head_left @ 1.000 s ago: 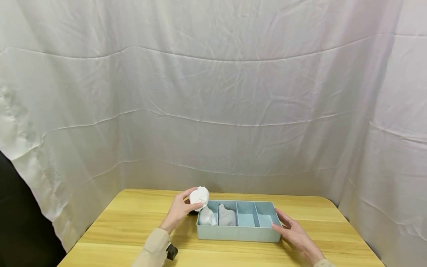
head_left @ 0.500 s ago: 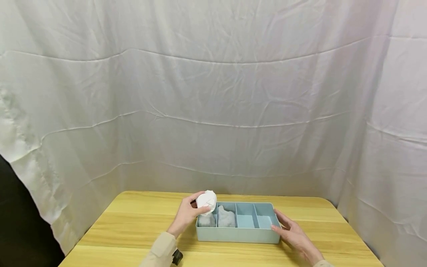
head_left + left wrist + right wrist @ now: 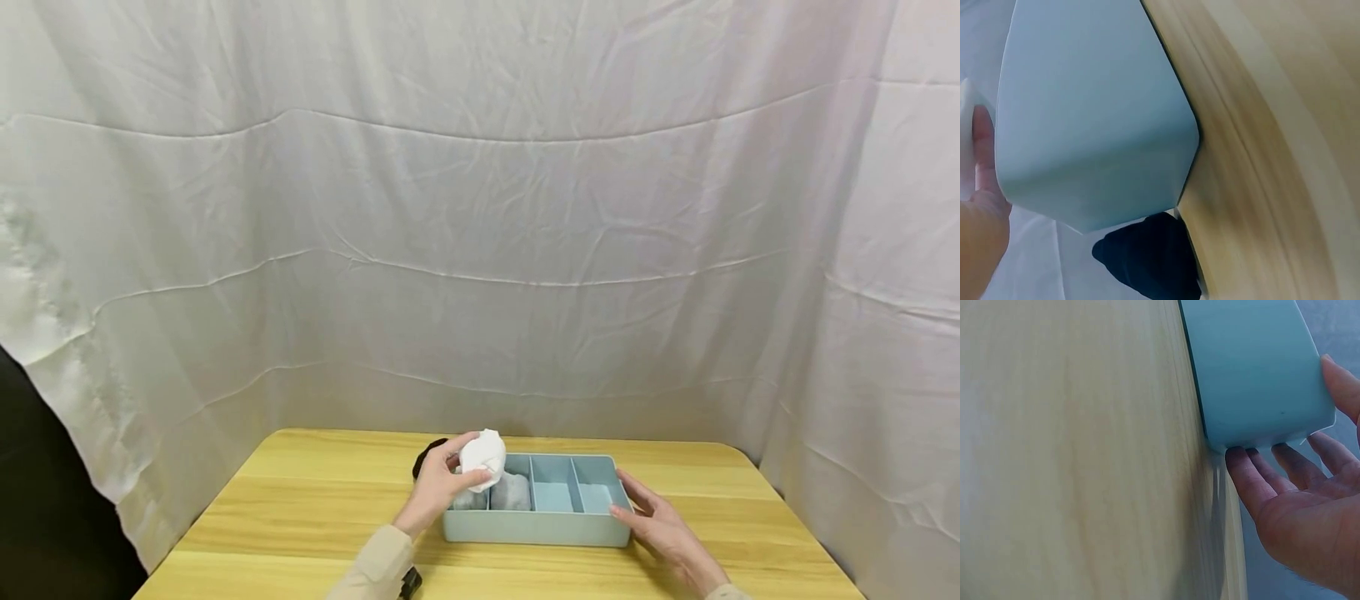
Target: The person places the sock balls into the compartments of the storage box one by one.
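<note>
The white bundle (image 3: 482,460) is in the left hand (image 3: 437,487), pinched between thumb and fingers, and in the head view it sits over the divider between the first and second compartments from the left end of the box (image 3: 536,527). The left wrist view shows it raised above the rim, so the relation that matters is height over those two compartments; whether it touches the grey cloth (image 3: 512,493) in the second compartment or the pale cloth (image 3: 470,500) in the first, I cannot tell. The bundle is roundish, with no clear long axis, while the box lies lengthwise along the worktop (image 3: 300,500), roughly parallel to its far edge. The left hand reaches in past the box's near left corner, thumb on the bundle's near side, fingers behind. The right hand (image 3: 663,529), well apart from the bundle, grips the box's right end: thumb at the near right corner of the rim, slightly bent fingers with their tips against the end wall. A dark cloth (image 3: 1150,257) lies just beside the box's left end.
</note>
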`<move>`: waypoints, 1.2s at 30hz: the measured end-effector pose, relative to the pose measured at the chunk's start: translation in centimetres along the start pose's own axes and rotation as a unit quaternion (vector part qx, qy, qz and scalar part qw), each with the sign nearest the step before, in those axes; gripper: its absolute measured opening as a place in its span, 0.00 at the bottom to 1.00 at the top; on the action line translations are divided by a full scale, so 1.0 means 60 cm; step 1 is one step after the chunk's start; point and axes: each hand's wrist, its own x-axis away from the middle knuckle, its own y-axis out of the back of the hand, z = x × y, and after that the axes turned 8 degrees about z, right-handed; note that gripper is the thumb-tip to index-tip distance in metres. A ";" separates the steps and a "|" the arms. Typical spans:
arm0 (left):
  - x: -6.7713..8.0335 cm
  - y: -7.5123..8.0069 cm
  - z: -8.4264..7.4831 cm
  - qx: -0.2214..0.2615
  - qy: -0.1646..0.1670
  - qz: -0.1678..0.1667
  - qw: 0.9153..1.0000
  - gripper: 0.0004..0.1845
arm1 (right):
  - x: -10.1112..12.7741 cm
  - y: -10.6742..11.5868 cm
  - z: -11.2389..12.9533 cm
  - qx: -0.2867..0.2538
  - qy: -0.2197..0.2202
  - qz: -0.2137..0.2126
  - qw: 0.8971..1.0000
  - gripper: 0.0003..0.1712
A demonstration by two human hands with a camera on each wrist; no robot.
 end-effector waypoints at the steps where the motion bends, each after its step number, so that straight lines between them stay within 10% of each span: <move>1: -0.001 -0.001 0.000 -0.004 -0.004 0.006 1.000 0.34 | 0.000 0.000 0.000 0.001 0.001 0.001 1.000 0.44; 22: -0.021 -0.058 0.001 0.019 -0.049 0.074 0.996 0.32 | -0.003 0.000 0.001 0.000 -0.004 -0.001 1.000 0.45; 36: -0.041 -0.105 0.007 -0.009 -0.012 0.039 0.999 0.26 | -0.004 -0.001 0.000 0.005 -0.005 -0.004 1.000 0.45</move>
